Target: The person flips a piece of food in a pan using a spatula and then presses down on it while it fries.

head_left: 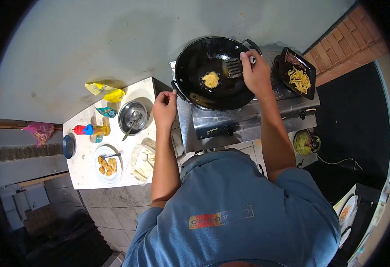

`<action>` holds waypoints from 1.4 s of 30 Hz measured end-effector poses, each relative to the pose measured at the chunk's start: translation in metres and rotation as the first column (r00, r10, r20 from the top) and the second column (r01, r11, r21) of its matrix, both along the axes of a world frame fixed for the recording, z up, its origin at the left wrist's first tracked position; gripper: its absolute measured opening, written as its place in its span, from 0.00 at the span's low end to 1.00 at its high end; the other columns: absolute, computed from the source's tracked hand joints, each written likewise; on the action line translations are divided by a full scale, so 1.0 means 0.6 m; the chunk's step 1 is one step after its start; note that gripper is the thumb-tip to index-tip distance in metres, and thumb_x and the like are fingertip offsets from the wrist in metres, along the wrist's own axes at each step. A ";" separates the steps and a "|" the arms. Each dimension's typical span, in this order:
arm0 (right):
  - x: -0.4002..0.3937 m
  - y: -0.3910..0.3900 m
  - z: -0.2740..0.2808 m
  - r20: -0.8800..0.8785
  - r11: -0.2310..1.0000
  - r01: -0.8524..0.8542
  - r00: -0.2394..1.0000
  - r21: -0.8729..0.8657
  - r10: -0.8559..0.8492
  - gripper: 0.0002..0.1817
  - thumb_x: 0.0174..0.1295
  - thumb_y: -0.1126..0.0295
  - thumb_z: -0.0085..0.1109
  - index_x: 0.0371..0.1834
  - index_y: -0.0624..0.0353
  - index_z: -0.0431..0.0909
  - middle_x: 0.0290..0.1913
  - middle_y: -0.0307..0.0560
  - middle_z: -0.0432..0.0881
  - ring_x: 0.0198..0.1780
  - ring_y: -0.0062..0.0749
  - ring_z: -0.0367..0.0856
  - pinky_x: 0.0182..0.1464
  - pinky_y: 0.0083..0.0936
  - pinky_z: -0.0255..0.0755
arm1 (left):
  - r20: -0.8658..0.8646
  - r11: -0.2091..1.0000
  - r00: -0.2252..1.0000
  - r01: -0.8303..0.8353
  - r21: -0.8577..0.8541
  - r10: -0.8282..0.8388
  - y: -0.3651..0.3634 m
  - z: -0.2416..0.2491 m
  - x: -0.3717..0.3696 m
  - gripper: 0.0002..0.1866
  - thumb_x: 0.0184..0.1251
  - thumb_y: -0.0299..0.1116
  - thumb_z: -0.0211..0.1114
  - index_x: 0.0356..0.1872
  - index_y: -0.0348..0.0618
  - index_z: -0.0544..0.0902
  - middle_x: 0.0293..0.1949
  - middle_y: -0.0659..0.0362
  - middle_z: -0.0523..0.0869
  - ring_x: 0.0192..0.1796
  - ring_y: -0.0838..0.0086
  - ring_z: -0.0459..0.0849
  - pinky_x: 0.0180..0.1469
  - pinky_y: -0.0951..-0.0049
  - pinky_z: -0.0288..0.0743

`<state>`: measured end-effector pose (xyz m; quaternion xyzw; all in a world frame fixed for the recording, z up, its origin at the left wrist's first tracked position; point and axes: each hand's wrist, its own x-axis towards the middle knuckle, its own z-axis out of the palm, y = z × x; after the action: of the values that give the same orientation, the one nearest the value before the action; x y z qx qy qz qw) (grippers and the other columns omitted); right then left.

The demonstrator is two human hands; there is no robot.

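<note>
A black two-handled wok (195, 55) sits on the gas stove (213, 122) with shiny oil inside. One golden, irregular piece of frying food (211, 80) lies near its middle. My right hand (257, 76) is closed around the handle of a slotted turner (234, 68), whose dark head hangs over the wok, just right of the food. At the wok's left side, my left hand (164, 109) has its fingers curled, with thumb and fingertips at the loop handle (181, 94). Part of that grip is hidden.
Right of the wok, a black dish (311, 73) holds fries and reddish strips. On the white table (81, 167) stand a metal bowl (126, 118) with a spoon, a plate (108, 180) of fried pieces with a fork, a plastic tub (137, 171), sauce bottles (98, 130) and a yellow packet (113, 95).
</note>
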<state>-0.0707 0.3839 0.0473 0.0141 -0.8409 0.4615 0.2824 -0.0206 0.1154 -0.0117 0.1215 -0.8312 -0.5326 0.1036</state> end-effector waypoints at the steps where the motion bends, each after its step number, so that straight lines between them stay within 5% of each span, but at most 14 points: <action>1: 0.002 -0.002 0.002 0.088 0.995 -0.035 0.995 -0.094 0.043 0.12 0.65 0.64 0.57 0.36 0.65 0.77 0.32 0.57 0.80 0.31 0.47 0.81 0.35 0.32 0.72 | 0.001 1.000 1.000 0.000 0.003 0.000 0.001 0.003 0.001 0.15 0.65 0.40 0.65 0.29 0.36 0.81 0.20 0.62 0.80 0.24 0.82 0.74 0.29 0.79 0.68; 2: 0.001 -0.003 -0.001 0.091 0.995 -0.034 0.995 -0.094 0.043 0.12 0.65 0.64 0.57 0.36 0.65 0.77 0.32 0.57 0.80 0.31 0.47 0.81 0.35 0.32 0.72 | 0.004 1.000 1.000 0.000 0.003 0.000 0.002 0.004 0.002 0.15 0.65 0.40 0.65 0.29 0.36 0.81 0.20 0.62 0.80 0.24 0.82 0.74 0.29 0.79 0.68; 4: -0.004 -0.004 -0.007 -0.032 0.992 -0.049 0.998 -0.117 0.045 0.12 0.67 0.64 0.55 0.34 0.62 0.77 0.24 0.41 0.79 0.22 0.20 0.75 0.26 0.22 0.68 | 0.013 1.000 1.000 -0.008 0.001 0.008 0.003 0.005 0.001 0.15 0.65 0.40 0.65 0.29 0.36 0.81 0.20 0.62 0.79 0.23 0.82 0.74 0.28 0.79 0.68; 5: -0.005 -0.002 -0.008 -0.030 0.992 -0.048 0.999 -0.118 0.045 0.12 0.67 0.64 0.55 0.34 0.62 0.77 0.24 0.41 0.79 0.22 0.20 0.75 0.26 0.22 0.68 | 0.015 1.000 1.000 -0.008 0.000 0.008 0.003 0.007 0.002 0.15 0.65 0.40 0.65 0.29 0.36 0.81 0.20 0.62 0.79 0.23 0.82 0.74 0.28 0.79 0.68; 7: -0.006 0.001 -0.008 -0.008 0.998 -0.002 1.000 -0.062 0.001 0.13 0.65 0.63 0.56 0.36 0.64 0.77 0.30 0.57 0.81 0.31 0.46 0.81 0.35 0.33 0.71 | 0.012 0.999 1.000 -0.022 -0.028 0.022 0.004 0.010 0.003 0.15 0.65 0.40 0.65 0.29 0.36 0.81 0.19 0.62 0.79 0.23 0.82 0.73 0.28 0.79 0.68; 14: 0.001 -0.005 -0.003 0.124 0.998 0.002 0.992 -0.066 0.006 0.13 0.65 0.63 0.56 0.35 0.65 0.77 0.28 0.56 0.80 0.29 0.45 0.80 0.34 0.32 0.71 | 0.015 1.000 1.000 -0.020 -0.019 0.020 -0.002 -0.003 -0.002 0.16 0.65 0.40 0.65 0.29 0.35 0.81 0.19 0.61 0.79 0.23 0.82 0.74 0.29 0.79 0.69; 16: -0.002 -0.010 -0.007 0.056 0.984 -0.024 0.998 -0.174 0.034 0.14 0.66 0.61 0.55 0.35 0.64 0.76 0.25 0.45 0.80 0.23 0.24 0.76 0.30 0.24 0.70 | 0.038 1.000 0.999 -0.018 -0.017 0.018 -0.001 -0.002 -0.005 0.16 0.65 0.40 0.65 0.29 0.35 0.81 0.19 0.61 0.80 0.23 0.82 0.74 0.29 0.79 0.69; 19: -0.005 -0.010 -0.008 -0.016 0.985 -0.008 1.000 -0.173 0.005 0.14 0.67 0.61 0.55 0.35 0.64 0.76 0.25 0.44 0.80 0.23 0.23 0.75 0.31 0.23 0.70 | 0.029 1.000 0.999 -0.021 -0.014 0.021 -0.004 0.007 -0.007 0.16 0.65 0.41 0.65 0.29 0.34 0.81 0.19 0.62 0.80 0.23 0.82 0.73 0.28 0.79 0.68; 22: -0.005 0.004 -0.007 -0.039 0.998 0.058 0.998 0.010 -0.057 0.13 0.65 0.62 0.55 0.36 0.64 0.77 0.28 0.55 0.80 0.28 0.40 0.80 0.34 0.30 0.71 | 0.059 0.997 0.998 -0.036 0.074 0.032 -0.004 0.025 -0.005 0.17 0.65 0.41 0.64 0.29 0.34 0.81 0.20 0.62 0.80 0.22 0.83 0.73 0.27 0.79 0.68; 26: 0.000 0.005 -0.013 0.030 0.999 0.040 0.999 0.025 -0.041 0.14 0.65 0.62 0.56 0.35 0.65 0.77 0.29 0.56 0.80 0.30 0.41 0.80 0.35 0.31 0.71 | 0.065 0.996 0.998 -0.016 0.087 0.010 -0.004 0.022 -0.006 0.17 0.65 0.41 0.64 0.29 0.34 0.81 0.20 0.62 0.80 0.23 0.83 0.73 0.28 0.79 0.68; 28: 0.005 0.001 -0.007 0.184 0.980 -0.017 0.981 -0.196 0.054 0.14 0.65 0.62 0.56 0.35 0.65 0.77 0.30 0.57 0.80 0.32 0.46 0.81 0.37 0.33 0.72 | 0.044 1.000 0.999 0.005 0.015 -0.005 -0.004 0.010 -0.011 0.17 0.65 0.42 0.65 0.29 0.34 0.81 0.20 0.62 0.80 0.24 0.83 0.74 0.29 0.79 0.68; 31: 0.006 -0.003 -0.004 0.054 0.975 -0.026 0.998 -0.219 0.039 0.14 0.65 0.62 0.55 0.35 0.66 0.77 0.31 0.58 0.80 0.33 0.50 0.81 0.37 0.34 0.72 | 0.087 1.000 0.996 0.025 -0.008 -0.024 -0.001 0.010 -0.012 0.17 0.65 0.42 0.65 0.29 0.34 0.81 0.20 0.61 0.80 0.25 0.82 0.74 0.30 0.79 0.69; 37: 0.003 0.014 -0.010 0.038 0.999 0.037 0.999 -0.003 -0.037 0.14 0.65 0.62 0.56 0.37 0.66 0.77 0.32 0.58 0.81 0.34 0.50 0.81 0.38 0.35 0.72 | 0.066 0.998 0.997 0.040 0.040 -0.043 -0.002 0.003 -0.013 0.18 0.64 0.44 0.66 0.29 0.35 0.82 0.20 0.61 0.81 0.25 0.81 0.74 0.31 0.77 0.69; 42: 0.003 0.009 -0.018 0.079 0.991 0.006 0.997 -0.136 0.004 0.14 0.65 0.62 0.57 0.36 0.65 0.77 0.32 0.56 0.80 0.34 0.46 0.80 0.38 0.33 0.72 | 0.066 1.000 0.998 0.016 -0.020 -0.014 -0.001 -0.004 -0.016 0.18 0.63 0.44 0.65 0.29 0.35 0.81 0.20 0.59 0.80 0.24 0.79 0.75 0.30 0.76 0.69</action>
<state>-0.0688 0.3890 0.0363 -0.0238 -0.8180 0.5177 0.2496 -0.0303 0.1145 -0.0143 0.1317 -0.8404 -0.5206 0.0734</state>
